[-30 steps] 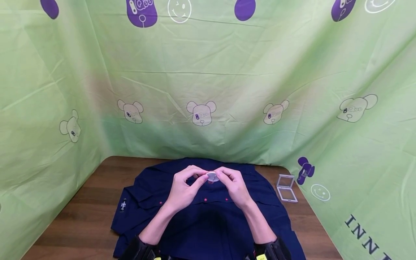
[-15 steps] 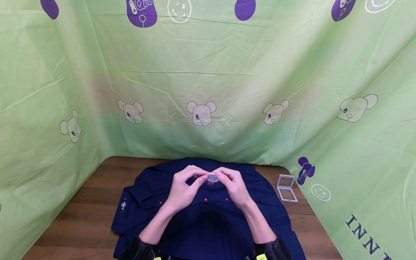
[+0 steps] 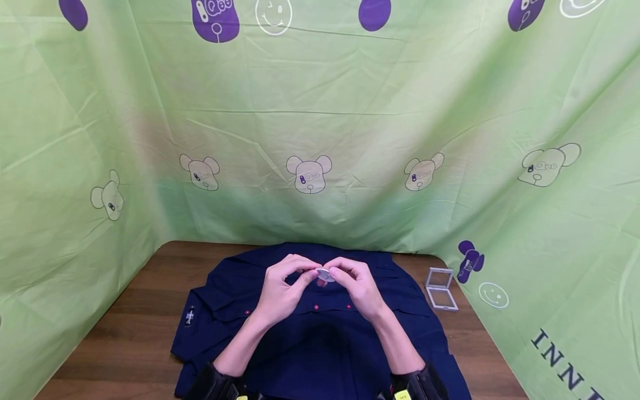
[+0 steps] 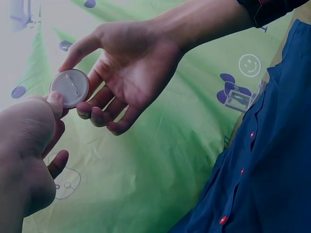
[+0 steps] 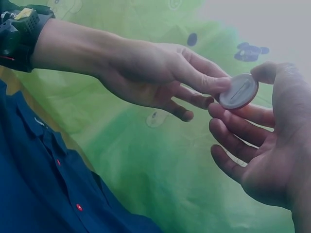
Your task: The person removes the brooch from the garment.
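Note:
A round pin badge (image 3: 325,274) is held up over a dark blue shirt (image 3: 320,344), its pale back with the pin fastener facing the wearer. My left hand (image 3: 281,286) pinches the badge's left edge between thumb and forefinger. On the opposite edge, my right hand (image 3: 361,286) grips it the same way. The left wrist view shows the pin bar across the back of the badge (image 4: 72,88), and a reddish rim edges the badge (image 5: 239,91) in the right wrist view. Its front face is turned away.
The shirt lies spread on a brown wooden table (image 3: 130,311), with red buttons (image 3: 316,307) along its placket. An open square case with clear panes (image 3: 441,289) stands at the table's right side. Green printed cloth (image 3: 310,111) walls the table in at the back and sides.
The badge has tilted a little between the fingers, and my right fingertips have shifted slightly left. My left hand stays nearly in place.

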Demonstrator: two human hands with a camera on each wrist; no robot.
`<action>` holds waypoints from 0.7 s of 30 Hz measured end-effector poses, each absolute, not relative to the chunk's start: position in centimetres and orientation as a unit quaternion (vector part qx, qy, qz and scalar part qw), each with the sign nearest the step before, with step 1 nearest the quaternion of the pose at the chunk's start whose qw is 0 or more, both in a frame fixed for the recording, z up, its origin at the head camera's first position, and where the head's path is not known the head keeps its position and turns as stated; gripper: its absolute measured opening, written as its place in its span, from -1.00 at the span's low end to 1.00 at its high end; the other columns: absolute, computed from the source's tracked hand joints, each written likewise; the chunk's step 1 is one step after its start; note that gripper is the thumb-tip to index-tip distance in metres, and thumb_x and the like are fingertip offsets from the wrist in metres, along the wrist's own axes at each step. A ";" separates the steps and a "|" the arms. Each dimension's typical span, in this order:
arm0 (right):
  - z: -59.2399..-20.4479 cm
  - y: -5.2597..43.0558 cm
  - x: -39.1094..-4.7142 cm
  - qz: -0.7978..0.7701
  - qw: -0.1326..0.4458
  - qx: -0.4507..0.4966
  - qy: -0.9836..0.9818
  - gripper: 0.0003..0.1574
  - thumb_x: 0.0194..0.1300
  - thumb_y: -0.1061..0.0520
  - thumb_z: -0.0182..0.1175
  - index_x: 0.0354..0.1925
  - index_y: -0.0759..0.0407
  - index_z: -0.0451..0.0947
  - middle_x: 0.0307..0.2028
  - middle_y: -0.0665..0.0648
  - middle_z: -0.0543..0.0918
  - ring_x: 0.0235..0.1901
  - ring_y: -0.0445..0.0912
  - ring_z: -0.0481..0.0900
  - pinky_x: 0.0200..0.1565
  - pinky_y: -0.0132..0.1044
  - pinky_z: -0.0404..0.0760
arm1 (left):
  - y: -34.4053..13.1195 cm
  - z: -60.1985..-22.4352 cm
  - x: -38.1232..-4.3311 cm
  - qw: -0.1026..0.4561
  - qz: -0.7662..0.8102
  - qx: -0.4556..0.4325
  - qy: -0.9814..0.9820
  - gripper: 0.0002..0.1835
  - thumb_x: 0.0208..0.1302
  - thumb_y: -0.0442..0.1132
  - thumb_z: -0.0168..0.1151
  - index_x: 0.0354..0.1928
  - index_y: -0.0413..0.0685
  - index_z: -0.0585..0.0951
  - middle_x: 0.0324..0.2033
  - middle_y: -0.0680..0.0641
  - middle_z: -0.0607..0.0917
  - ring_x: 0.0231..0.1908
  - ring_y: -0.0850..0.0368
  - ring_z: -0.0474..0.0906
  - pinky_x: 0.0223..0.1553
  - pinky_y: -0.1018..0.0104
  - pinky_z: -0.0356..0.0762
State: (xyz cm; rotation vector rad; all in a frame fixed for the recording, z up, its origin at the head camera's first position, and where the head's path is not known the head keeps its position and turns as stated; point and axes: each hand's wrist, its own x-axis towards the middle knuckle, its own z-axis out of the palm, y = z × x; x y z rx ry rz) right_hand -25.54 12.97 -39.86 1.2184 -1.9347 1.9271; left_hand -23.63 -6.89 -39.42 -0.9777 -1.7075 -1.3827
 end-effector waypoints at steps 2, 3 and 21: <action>-39.8 13.0 -25.5 0.642 0.079 0.406 -0.645 -0.72 0.52 0.31 0.03 -0.14 0.52 0.62 -0.36 0.54 0.66 -0.31 0.31 0.65 -0.10 -0.13 0.71 | -6.9 -39.2 -23.5 0.358 -0.535 -0.379 -0.665 -0.83 0.14 -0.59 0.43 -0.21 -0.33 0.78 -0.31 -0.15 0.80 -0.21 0.09 0.66 -0.24 0.13 0.63; -39.8 13.0 -25.5 0.643 0.080 0.406 -0.644 -0.72 0.52 0.31 0.03 -0.13 0.52 0.62 -0.37 0.52 0.67 -0.31 0.29 0.65 -0.10 -0.13 0.71 | -6.9 -39.2 -23.4 0.356 -0.536 -0.378 -0.666 -0.83 0.15 -0.59 0.42 -0.21 -0.33 0.78 -0.30 -0.15 0.80 -0.20 0.09 0.67 -0.22 0.14 0.63; -40.1 12.9 -25.6 0.657 0.102 0.364 -0.653 -0.75 0.45 0.32 0.19 -0.03 0.53 0.61 -0.18 0.46 0.69 -0.21 0.36 0.63 -0.06 0.00 0.70 | -7.6 -41.1 -25.0 0.316 -0.512 -0.354 -0.716 -0.66 0.37 -0.32 0.34 0.17 -0.08 0.70 -0.02 -0.02 0.76 0.00 0.16 0.63 -0.11 0.18 0.61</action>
